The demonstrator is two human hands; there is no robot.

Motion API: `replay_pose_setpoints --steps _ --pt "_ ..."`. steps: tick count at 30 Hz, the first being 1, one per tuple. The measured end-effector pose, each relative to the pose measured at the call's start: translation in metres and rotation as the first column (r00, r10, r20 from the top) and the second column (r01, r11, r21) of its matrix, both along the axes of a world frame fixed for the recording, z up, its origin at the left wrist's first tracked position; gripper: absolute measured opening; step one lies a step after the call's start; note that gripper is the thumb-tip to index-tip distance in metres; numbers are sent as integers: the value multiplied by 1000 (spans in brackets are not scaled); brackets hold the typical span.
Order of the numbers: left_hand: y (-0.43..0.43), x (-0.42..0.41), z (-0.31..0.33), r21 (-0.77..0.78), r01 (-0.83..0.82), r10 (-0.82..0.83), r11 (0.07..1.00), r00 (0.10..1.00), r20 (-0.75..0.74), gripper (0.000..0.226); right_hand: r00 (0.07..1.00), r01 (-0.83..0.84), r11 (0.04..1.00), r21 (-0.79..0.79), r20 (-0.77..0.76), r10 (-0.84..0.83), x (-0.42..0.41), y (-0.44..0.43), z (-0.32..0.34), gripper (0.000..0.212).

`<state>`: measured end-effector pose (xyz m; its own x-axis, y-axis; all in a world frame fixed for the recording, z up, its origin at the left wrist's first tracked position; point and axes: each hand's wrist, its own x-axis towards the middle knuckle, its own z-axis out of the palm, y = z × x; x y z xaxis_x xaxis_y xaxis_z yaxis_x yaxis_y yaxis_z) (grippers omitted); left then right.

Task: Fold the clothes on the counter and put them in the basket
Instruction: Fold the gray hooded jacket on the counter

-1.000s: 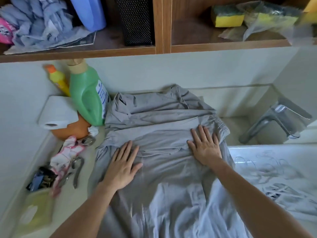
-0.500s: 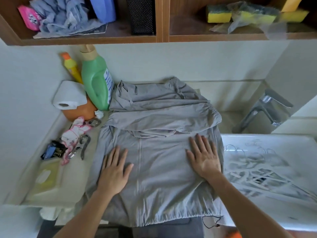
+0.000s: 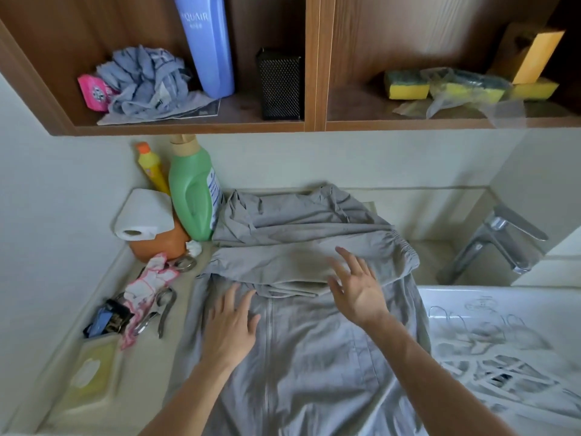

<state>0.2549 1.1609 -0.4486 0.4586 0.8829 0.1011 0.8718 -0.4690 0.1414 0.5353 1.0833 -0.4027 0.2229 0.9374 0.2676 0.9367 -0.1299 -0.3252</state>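
A grey zip-up jacket [image 3: 301, 347] lies spread on the pale counter [image 3: 169, 357], its zip running down the middle. Both sleeves [image 3: 292, 256] are folded across its upper part. My left hand [image 3: 229, 328] rests flat on the jacket left of the zip, fingers straight. My right hand [image 3: 355, 287] hovers open just above the folded sleeve, fingers spread and blurred by motion. No basket is in view.
A green detergent bottle [image 3: 191, 193], yellow bottle [image 3: 152, 166], paper roll [image 3: 143, 215] and orange pot stand at the back left. Pliers, clips and a wipes pack [image 3: 91, 376] lie along the left. A sink [image 3: 503, 350] holding hangers and a tap [image 3: 496, 243] are on the right. Shelves hang overhead.
My right hand has lifted off the jacket and moved up toward the folded sleeve. My left hand stays flat on the cloth. The camera has tilted up, showing the shelves.
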Motion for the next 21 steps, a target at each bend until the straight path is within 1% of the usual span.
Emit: replay_pose_setpoints --steps 2,4,5,6,7,9,10,11,12,14,15,16,17,18,19,21 --pt "11 1 -6 -12 78 -79 997 996 -44 52 1000 3 983 -183 7 -1 5 20 -5 50" --pt "22 -3 -11 -46 122 -126 992 987 -98 61 999 36 909 -416 5 -38 18 31 -13 51" --pt "30 -4 -14 -33 142 -145 989 982 -119 66 998 54 873 -485 16 -53 24 38 -14 52" --pt "37 -3 -12 -36 150 -153 988 981 -123 69 997 74 850 -521 30 -68 30 45 -12 51" --pt "49 2 -6 -54 145 -150 988 983 -108 70 995 98 835 -541 29 -98 37 56 -9 46" --pt "81 16 18 -118 69 -77 991 995 -62 75 989 129 814 -566 11 -149 51 82 3 34" --pt "97 23 29 -135 32 -36 990 999 -24 80 987 137 814 -565 9 -160 57 93 6 32" --pt "114 29 40 -117 20 -15 993 999 40 79 984 152 829 -538 2 -180 63 104 9 30" --pt "130 37 54 -87 19 -10 996 995 103 69 980 166 866 -471 -20 -199 71 117 9 27" --pt "164 52 72 -40 37 -26 999 969 246 29 968 189 938 -291 -108 -228 84 141 12 21" --pt "184 58 78 -45 28 -13 999 957 291 21 958 200 955 -220 -163 -238 90 153 14 20" --pt "205 65 82 -78 1 24 997 949 314 35 947 214 962 -168 -207 -247 97 167 14 24" --pt "228 71 81 -122 -33 73 992 940 334 52 931 239 958 -156 -242 -271 103 180 14 33" --pt "246 77 83 -174 -74 133 982 924 359 62 918 255 954 -155 -272 -290 111 192 13 44" --pt "260 83 83 -238 -99 190 966 897 398 61 903 273 945 -180 -292 -316 117 201 9 53" --pt "274 93 83 -441 -131 352 888 811 467 47 879 288 922 -260 -311 -362 130 213 -1 66"
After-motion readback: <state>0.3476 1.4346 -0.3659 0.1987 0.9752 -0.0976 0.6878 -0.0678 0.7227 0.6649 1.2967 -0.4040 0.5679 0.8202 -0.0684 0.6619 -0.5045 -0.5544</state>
